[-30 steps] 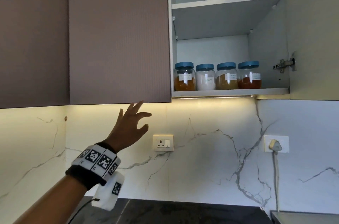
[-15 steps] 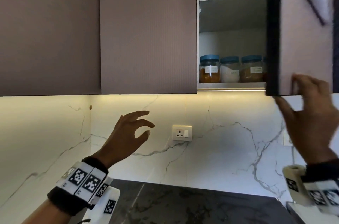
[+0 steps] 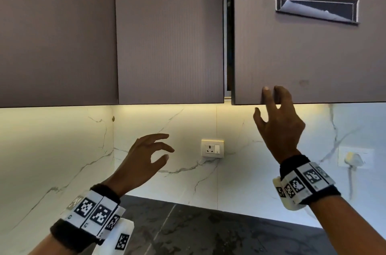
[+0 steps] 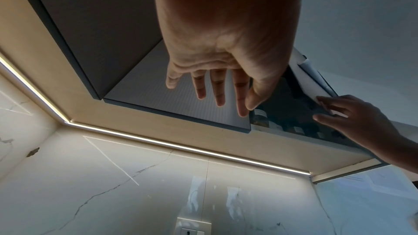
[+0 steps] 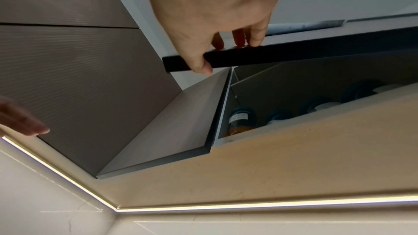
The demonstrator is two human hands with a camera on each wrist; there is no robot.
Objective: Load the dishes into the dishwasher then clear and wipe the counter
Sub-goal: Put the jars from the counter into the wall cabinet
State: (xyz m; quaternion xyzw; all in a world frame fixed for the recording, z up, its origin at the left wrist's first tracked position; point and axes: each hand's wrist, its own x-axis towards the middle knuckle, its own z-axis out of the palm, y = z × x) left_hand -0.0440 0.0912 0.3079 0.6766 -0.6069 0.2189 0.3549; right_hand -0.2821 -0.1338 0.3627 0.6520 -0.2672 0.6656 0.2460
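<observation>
My right hand (image 3: 264,101) holds the bottom edge of a brown upper cabinet door (image 3: 302,50), fingers on its front and thumb under the edge. The door stands almost shut, with a narrow gap at its left side. In the right wrist view the right hand (image 5: 226,54) pinches the dark door edge (image 5: 316,54), and blue-lidded spice jars (image 5: 239,119) show inside behind it. My left hand (image 3: 165,148) hovers empty below the neighbouring closed doors, fingers spread and relaxed; its fingers (image 4: 212,94) touch nothing. No dishes or dishwasher are in view.
A dark stone counter (image 3: 198,229) runs below a white marble backsplash. On the wall are a socket (image 3: 212,148) and a plugged-in charger (image 3: 353,159). White film peels from the door's recessed handle (image 3: 309,9). A light strip glows under the cabinets.
My right hand came into view, took the open door's bottom edge and swung it nearly shut, hiding the jars and shelves. My left hand dropped lower from the cabinet's underside.
</observation>
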